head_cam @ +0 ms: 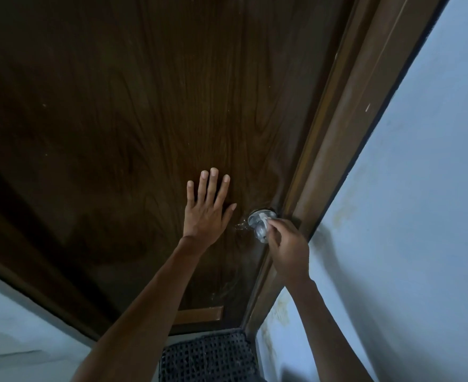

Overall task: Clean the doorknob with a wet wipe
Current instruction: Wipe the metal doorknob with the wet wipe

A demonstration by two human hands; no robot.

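A round metal doorknob (258,229) sticks out of a dark wooden door (144,119) near its right edge. My right hand (289,250) pinches a small white wet wipe (265,219) and holds it against the knob from the right and above. My left hand (208,209) lies flat on the door panel just left of the knob, fingers straight and spread, pointing up. The wipe is partly hidden by my right fingers.
A brown door frame (345,139) runs along the door's right side, with a pale blue wall (420,216) beyond it. A dark woven mat (208,357) lies on the floor at the door's foot. Another pale wall (20,326) is at lower left.
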